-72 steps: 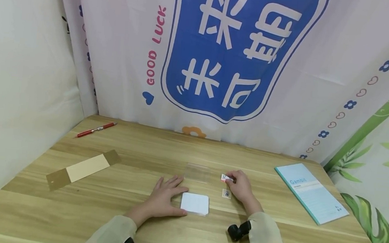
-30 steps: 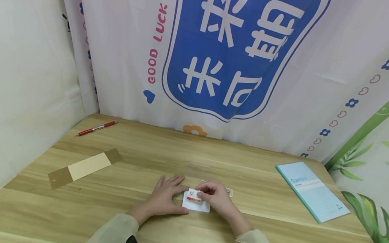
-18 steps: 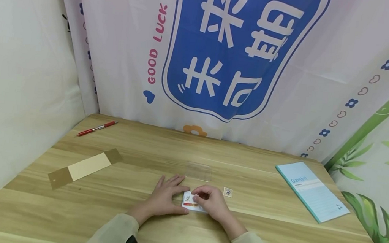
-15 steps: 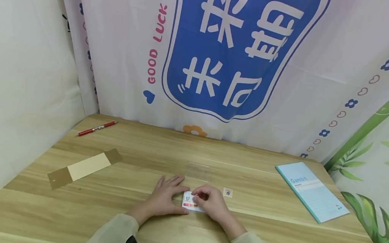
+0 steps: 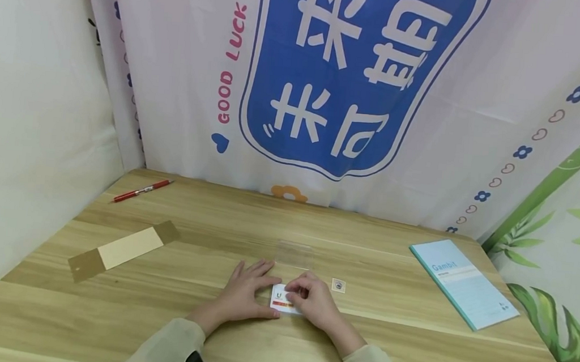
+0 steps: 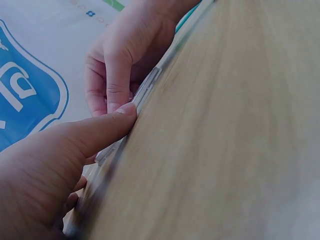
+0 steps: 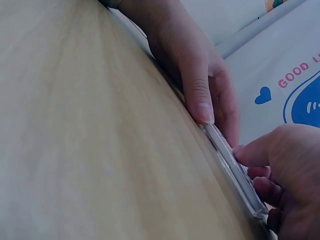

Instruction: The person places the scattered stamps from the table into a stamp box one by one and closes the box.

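Note:
A small white card (image 5: 278, 300) printed with a U and a red-orange strip lies over the white piece in a thin clear plastic case (image 7: 237, 175). My left hand (image 5: 245, 294) holds this case at its left end, thumb on the near edge and forefinger by the far corner. With curled fingers, my right hand (image 5: 315, 302) pinches the printed card and covers its right part. A small square card (image 5: 338, 286) with a dark picture lies just beyond the right hand. Behind both hands rests a clear plastic plate (image 5: 293, 255).
A red pen (image 5: 141, 191) lies at the back left of the wooden table (image 5: 205, 220). Nearer, there is a brown-ended beige strip (image 5: 128, 248). A light blue notebook (image 5: 463, 284) sits at the right. A printed curtain (image 5: 190, 82) hangs behind the table.
My right hand has brought the printed card leftward from beside the square card and lowered it onto the white piece. The left hand has stayed in place. Little has moved in the last half second.

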Demonstrator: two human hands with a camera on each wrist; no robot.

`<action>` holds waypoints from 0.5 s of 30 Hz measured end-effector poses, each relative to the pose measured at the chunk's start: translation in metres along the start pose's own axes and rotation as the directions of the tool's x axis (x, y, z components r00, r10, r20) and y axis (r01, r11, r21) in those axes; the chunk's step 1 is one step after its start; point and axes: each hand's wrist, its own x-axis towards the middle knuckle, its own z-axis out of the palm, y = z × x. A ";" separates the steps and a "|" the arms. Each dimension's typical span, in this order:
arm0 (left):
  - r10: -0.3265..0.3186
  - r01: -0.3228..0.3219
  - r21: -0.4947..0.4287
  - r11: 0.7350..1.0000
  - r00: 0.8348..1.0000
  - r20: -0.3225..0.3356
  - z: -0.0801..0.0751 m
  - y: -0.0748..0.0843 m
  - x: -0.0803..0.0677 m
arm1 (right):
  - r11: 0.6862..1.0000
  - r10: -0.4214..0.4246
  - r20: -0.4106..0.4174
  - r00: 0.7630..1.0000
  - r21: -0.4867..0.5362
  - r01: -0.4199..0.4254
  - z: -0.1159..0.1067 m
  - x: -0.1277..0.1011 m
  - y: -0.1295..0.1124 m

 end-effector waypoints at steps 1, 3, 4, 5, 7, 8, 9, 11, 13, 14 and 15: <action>-0.002 0.002 0.000 1.000 1.000 0.001 0.000 0.000 0.000 | 1.000 0.004 -0.001 1.000 0.000 -0.004 -0.001 0.000 0.000; -0.004 0.004 0.005 1.000 1.000 0.000 -0.001 0.000 0.001 | 1.000 0.006 -0.012 1.000 -0.008 -0.006 -0.002 0.001 -0.001; -0.007 0.007 0.004 1.000 1.000 0.000 -0.001 0.000 0.001 | 1.000 0.013 -0.022 1.000 -0.004 -0.013 -0.003 0.002 -0.003; -0.008 0.008 0.003 1.000 1.000 -0.001 -0.001 0.000 0.001 | 1.000 0.020 -0.033 0.999 0.014 -0.020 -0.005 0.002 -0.004; -0.011 0.011 0.002 1.000 1.000 -0.003 -0.001 0.000 0.001 | 0.998 0.033 -0.063 0.997 0.046 -0.030 -0.010 0.003 -0.005; -0.010 0.010 0.003 1.000 1.000 -0.004 -0.001 0.000 0.001 | 0.998 0.039 -0.080 0.996 0.059 -0.035 -0.013 0.003 -0.006; -0.012 0.012 0.002 1.000 1.000 -0.003 -0.001 0.001 0.001 | 0.996 0.055 -0.094 0.994 0.079 -0.048 -0.018 0.003 -0.006; -0.012 0.012 0.003 1.000 1.000 -0.002 0.000 0.001 0.001 | 0.992 0.076 -0.132 0.988 0.113 -0.062 -0.027 0.002 -0.004; -0.015 0.015 0.003 1.000 1.000 0.004 0.000 0.001 0.001 | 0.990 0.107 -0.170 0.980 0.109 -0.089 -0.038 0.000 0.000; -0.018 0.018 0.002 1.000 1.000 0.007 0.000 0.001 0.001 | 0.988 0.128 -0.187 0.974 0.109 -0.109 -0.043 -0.001 0.003; -0.021 0.021 0.000 1.000 1.000 0.009 0.000 0.001 0.001 | 0.985 0.150 -0.203 0.968 0.115 -0.129 -0.048 -0.003 0.007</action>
